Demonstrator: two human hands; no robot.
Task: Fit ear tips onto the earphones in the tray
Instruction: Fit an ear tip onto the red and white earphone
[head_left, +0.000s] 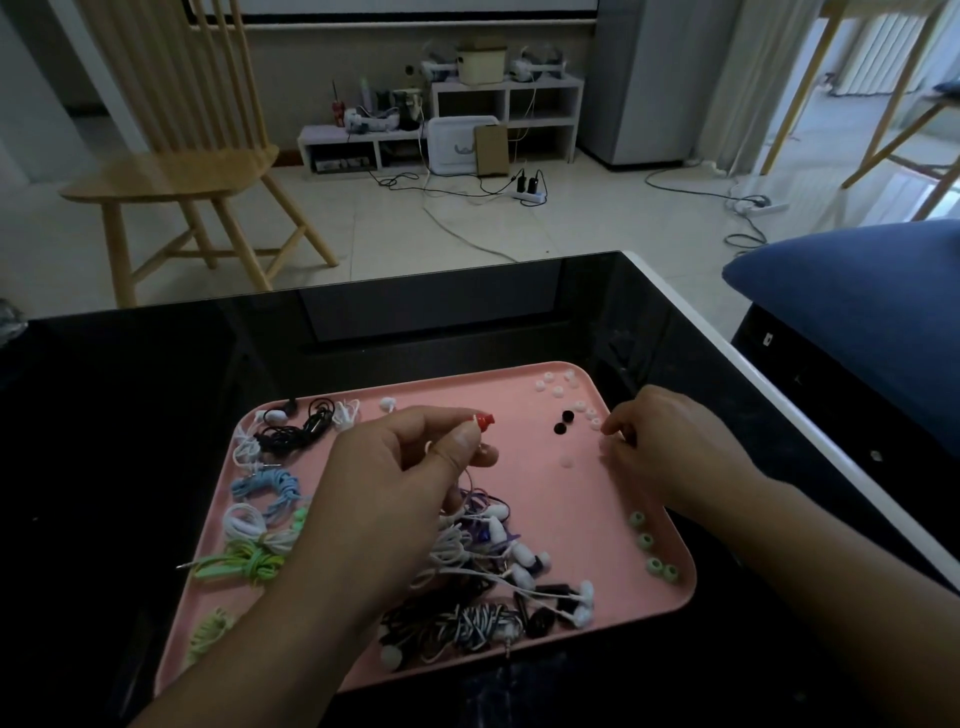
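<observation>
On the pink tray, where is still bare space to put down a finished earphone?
Bare pink lies in the middle of the pink tray, between the black ear tips, the green ear tips and the cable tangle. The left edge, with coiled earphones, and the near edge are crowded.

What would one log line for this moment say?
left hand: pinches red earphone | right hand: fingers curled among white ear tips | pink tray: black and green tips loose

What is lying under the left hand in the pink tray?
Under the left hand, which pinches a red earphone, white and purple earphone cables show on the pink tray. Whatever lies directly beneath the palm and wrist is covered.
</observation>
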